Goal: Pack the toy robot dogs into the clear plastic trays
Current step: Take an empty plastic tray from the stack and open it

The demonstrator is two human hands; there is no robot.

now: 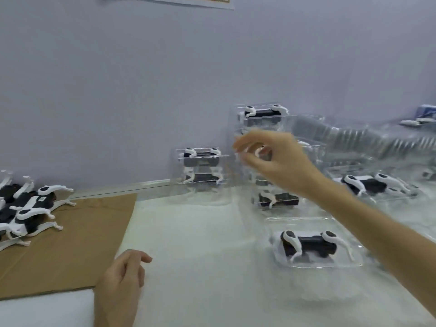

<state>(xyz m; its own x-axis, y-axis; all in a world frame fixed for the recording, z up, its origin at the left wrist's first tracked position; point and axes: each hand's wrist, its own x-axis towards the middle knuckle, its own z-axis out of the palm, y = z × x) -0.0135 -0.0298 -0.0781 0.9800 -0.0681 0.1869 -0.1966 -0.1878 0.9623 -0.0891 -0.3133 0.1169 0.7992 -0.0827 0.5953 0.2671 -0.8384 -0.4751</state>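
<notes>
The right hand [271, 159] hovers, fingers curled, at the tall stack of clear plastic trays [286, 120] holding black-and-white toy robot dogs [264, 112], its grip unreadable through blur, while the left hand [122, 279] rests loose and empty on the white table [200, 232].

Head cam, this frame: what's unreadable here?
All head view.
- Right hand: motion blur; grip on any clear tray unclear.
- Tall tray stack: middle levels hidden behind that hand.
- Loose dog pile: cut by left edge; count unknown.
- Empty trays, right: blurred, uncountable.
</notes>
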